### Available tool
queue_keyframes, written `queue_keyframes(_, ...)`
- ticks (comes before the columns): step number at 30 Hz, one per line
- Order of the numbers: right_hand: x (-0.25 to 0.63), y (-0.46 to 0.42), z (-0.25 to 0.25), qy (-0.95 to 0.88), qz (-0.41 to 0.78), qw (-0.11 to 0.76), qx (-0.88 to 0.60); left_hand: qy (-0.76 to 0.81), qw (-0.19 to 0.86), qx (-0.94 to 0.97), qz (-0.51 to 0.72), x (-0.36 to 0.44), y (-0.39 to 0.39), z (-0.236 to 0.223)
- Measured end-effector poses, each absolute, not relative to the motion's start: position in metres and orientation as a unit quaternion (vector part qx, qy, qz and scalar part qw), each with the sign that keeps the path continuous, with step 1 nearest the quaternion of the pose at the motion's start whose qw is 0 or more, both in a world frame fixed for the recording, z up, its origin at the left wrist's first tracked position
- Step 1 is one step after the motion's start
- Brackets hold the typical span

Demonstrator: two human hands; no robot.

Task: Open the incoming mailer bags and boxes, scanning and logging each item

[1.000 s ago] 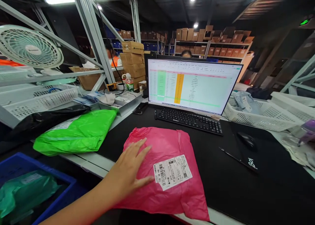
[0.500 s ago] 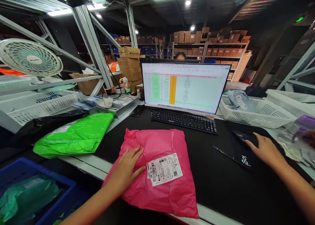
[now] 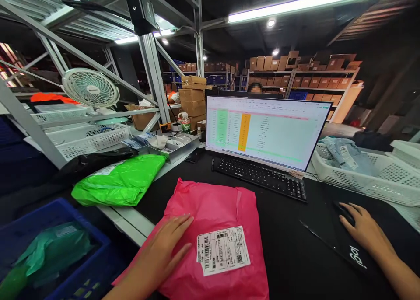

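A pink mailer bag point(image 3: 213, 204) with a white shipping label point(image 3: 223, 250) lies at the front of the black desk mat. My left hand point(image 3: 164, 243) rests on the bag's left side with its fingers stretched out, left of the label. On the right, my right hand point(image 3: 367, 230) curls over a black computer mouse point(image 3: 344, 214), most of which shows past the fingers. A thin dark pen-like tool point(image 3: 328, 243) lies on the mat between the bag and the mouse. Behind the bag stand a black keyboard point(image 3: 259, 174) and a monitor point(image 3: 278, 134) showing a spreadsheet.
A bright green mailer bag point(image 3: 121, 182) lies at the desk's left edge. Below it is a blue crate point(image 3: 101, 254) holding a teal bag point(image 3: 59, 247). At the right is a white basket point(image 3: 367, 184) with a grey-blue package. A fan point(image 3: 91, 88) stands at the back left.
My right hand has moved onto the mouse, which it was beside before. My left hand stays flat on the pink bag. The camera view has turned to the left.
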State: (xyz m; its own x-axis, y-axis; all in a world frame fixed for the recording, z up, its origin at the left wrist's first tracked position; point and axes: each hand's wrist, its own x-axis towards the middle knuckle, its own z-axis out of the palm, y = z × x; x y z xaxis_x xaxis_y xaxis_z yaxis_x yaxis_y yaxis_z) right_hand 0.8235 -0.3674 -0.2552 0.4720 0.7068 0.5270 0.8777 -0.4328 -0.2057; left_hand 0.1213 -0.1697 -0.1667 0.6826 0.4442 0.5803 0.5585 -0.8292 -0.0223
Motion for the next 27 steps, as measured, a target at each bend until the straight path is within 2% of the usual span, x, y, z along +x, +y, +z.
queue_keyframes(15,0.82,-0.37,-0.254,-0.458,-0.195,0.227,-0.837,-0.212,0.083,-0.907,-0.355,0.139,-0.156,-0.156)
queue_keyframes(18,0.806,-0.37,-0.234,-0.436,-0.203,0.233,-0.845,-0.207,0.048,-0.9,-0.38,0.138,-0.155,-0.147)
queue_keyframes(21,0.741,-0.358,-0.182,-0.44,-0.245,0.249,-0.827,-0.193,-0.016,-0.891,-0.411,0.146,-0.161,-0.133)
queue_keyframes(23,0.663,-0.341,-0.14,-0.542,-0.244,0.31,-0.742,-0.165,-0.078,-0.891,-0.415,0.16,-0.17,-0.122)
queue_keyframes(25,0.572,-0.32,-0.105,-0.686,-0.129,0.323,-0.639,-0.137,-0.15,-0.891,-0.407,0.177,-0.18,-0.113)
queue_keyframes(27,0.489,-0.298,-0.085,-0.818,0.034,0.26,-0.512,-0.12,-0.21,-0.886,-0.394,0.19,-0.189,-0.11)
